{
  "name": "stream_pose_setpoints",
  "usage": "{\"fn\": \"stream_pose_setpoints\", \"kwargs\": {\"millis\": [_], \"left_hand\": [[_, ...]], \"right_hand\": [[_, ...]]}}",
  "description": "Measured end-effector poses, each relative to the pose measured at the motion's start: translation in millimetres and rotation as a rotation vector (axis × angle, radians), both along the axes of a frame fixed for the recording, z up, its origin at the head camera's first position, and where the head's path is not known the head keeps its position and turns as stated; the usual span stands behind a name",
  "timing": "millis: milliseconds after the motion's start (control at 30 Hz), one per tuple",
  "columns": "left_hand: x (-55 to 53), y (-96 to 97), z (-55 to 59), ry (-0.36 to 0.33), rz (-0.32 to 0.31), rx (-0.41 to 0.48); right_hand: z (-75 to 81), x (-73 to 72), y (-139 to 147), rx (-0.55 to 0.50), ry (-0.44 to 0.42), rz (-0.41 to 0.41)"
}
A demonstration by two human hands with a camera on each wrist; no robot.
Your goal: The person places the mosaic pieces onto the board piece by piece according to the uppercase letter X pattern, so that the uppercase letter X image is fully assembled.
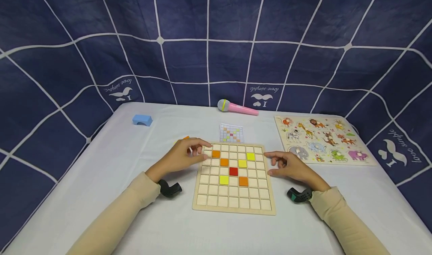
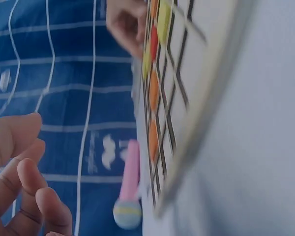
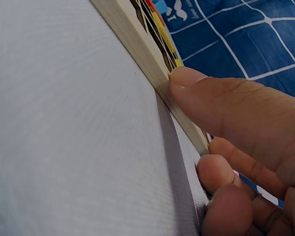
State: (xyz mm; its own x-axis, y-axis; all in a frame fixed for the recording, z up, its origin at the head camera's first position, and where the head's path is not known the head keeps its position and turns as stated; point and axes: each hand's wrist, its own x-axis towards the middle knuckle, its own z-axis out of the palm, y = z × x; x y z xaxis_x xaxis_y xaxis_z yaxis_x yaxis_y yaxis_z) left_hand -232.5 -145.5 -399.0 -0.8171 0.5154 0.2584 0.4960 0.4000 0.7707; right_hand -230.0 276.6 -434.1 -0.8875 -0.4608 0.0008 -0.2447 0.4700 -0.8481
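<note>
A square wooden grid board (image 1: 233,211) lies on the table with orange (image 1: 243,181), yellow (image 1: 224,179) and red (image 1: 233,171) tiles forming two crossing diagonals. Over its far left corner is my left hand (image 1: 183,155), fingers loosely bent and thumb apart from the index finger. Nothing shows between those fingers in the left wrist view. My right hand (image 1: 287,165) is at the board's right side, thumb (image 3: 187,78) and index fingertip right at the wooden edge. Behind the left hand, orange and yellow pieces (image 1: 186,137) are mostly hidden.
A printed pattern card (image 1: 231,132) lies just beyond the board. Farther back is a pink toy microphone (image 1: 241,108). An animal puzzle board (image 1: 324,138) lies at the right, and a blue arched block (image 1: 142,120) at the far left. Dark blue cloth (image 1: 189,60) hangs behind the table.
</note>
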Motion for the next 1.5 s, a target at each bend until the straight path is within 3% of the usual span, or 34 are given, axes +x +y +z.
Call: {"fn": "stream_pose_setpoints", "kwargs": {"millis": [100,300,800,1033,1500], "left_hand": [[-6.8,-15.4,-4.0,0.009,0.062,0.01],[-19.9,-44.5,-11.0,-0.046,0.17,0.0],[-37.1,-83.9,-18.5,-0.217,0.378,-0.178],[-39.4,-87.9,-21.2,-0.26,0.389,-0.251],[-40.3,-84.3,-30.2,-0.213,0.426,-0.324]], "right_hand": [[0.8,0.0,-1,-0.001,-0.002,0.001],[1.6,-0.2,-1,-0.006,-0.002,0.003],[0.9,0.1,-1,-0.012,0.001,0.012],[0.7,0.2,-1,-0.008,0.01,0.012],[0.5,1.2,0,-0.001,0.008,0.007]]}}
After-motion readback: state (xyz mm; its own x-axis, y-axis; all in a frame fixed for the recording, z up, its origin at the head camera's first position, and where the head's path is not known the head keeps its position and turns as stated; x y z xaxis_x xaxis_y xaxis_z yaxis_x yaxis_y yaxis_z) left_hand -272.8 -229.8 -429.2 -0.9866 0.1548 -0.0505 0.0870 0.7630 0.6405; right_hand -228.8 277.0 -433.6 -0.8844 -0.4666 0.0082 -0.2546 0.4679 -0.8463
